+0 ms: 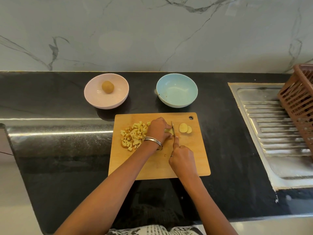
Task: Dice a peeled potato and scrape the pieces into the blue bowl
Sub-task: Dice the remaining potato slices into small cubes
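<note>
Wooden board point(186, 160), matt. Counter point(59, 133) of polished black stone, glossy at its edge. Veined marble wall point(152, 31). Ribbed steel drainboard point(274, 129). Brown plastic basket point(299, 102). Smooth matt bowls point(177, 106).

Diced potato pile point(133, 136) lies on board; blue bowl point(176, 89) empty.

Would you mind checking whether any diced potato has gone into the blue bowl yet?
No, the blue bowl holds no dice; the diced pieces lie heaped on the cutting board.
</note>
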